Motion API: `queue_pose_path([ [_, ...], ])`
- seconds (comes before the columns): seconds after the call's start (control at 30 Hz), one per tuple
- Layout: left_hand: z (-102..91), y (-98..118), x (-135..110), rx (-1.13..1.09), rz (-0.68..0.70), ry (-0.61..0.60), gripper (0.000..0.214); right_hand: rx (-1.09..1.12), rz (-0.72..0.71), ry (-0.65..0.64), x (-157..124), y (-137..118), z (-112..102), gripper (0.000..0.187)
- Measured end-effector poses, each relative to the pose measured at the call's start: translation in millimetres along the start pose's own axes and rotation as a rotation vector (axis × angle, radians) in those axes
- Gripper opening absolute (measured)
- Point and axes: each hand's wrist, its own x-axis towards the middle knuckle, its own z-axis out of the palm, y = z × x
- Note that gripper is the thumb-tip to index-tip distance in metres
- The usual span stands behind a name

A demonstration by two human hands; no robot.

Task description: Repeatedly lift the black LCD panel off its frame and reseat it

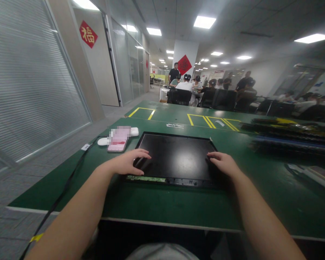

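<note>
A flat black display panel (176, 155) lies on the green table, its dark screen facing up. A green circuit board strip (146, 178) shows along its near edge, at the left. My left hand (130, 161) is at the panel's left edge, thumb and fingers spread apart over the screen's border. At the opposite side, my right hand (224, 163) has its fingers bent around the panel's right edge. The undersides of both hands are hidden.
Left of the panel, a phone (117, 144) lies by a white object (103, 141). A black strap (70, 177) runs over the table's left edge. Stacked dark panels (292, 144) stand at the right. Yellow tape (206, 121) marks the green table (162, 206). People sit beyond.
</note>
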Motion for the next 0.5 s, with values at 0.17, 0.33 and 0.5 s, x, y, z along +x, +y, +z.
queue_pose_path([
  [0.17, -5.1, 1.0, -4.6, 0.0, -0.031, -0.008, 0.068, 0.003, 0.0, 0.001, -0.4, -0.3, 0.3, 0.029],
  [0.33, -5.1, 1.3, -3.2, 0.01, -0.027, 0.02, 0.073, -0.008, -0.003, 0.009, -0.5, -0.4, 0.8, 0.029],
  [0.5, -4.3, 3.9, -0.7, 0.017, 0.017, 0.042, 0.07, 0.014, -0.002, 0.005, -0.7, -1.5, -0.1, 0.026],
])
